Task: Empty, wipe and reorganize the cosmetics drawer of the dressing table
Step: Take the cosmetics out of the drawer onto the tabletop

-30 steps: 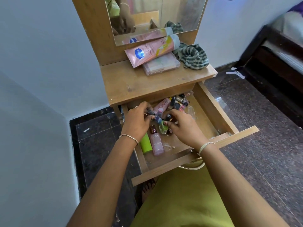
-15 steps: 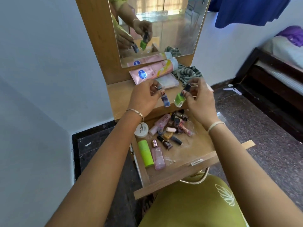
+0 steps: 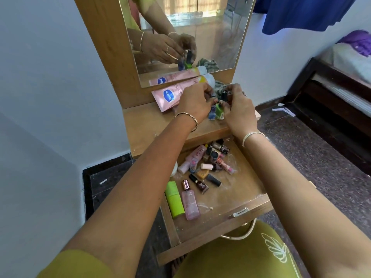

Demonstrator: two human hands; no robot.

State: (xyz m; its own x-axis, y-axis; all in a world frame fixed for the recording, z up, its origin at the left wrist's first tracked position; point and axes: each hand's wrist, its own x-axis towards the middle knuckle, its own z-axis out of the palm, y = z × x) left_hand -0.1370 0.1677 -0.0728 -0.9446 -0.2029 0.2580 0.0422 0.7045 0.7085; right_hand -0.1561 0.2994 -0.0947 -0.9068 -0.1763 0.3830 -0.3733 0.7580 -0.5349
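Lowered since before, your left hand (image 3: pixel 195 103) pinches a small blue glass polish bottle (image 3: pixel 211 113) at the wooden tabletop (image 3: pixel 152 125); your right hand (image 3: pixel 239 112) grips a green black-capped bottle (image 3: pixel 219 111) beside it.

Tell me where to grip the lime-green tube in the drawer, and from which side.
Grip the lime-green tube at its far end, probably from above: it lies flat between the drawer's left wall and the pink bottle, whose slim cap leaves finger room there.
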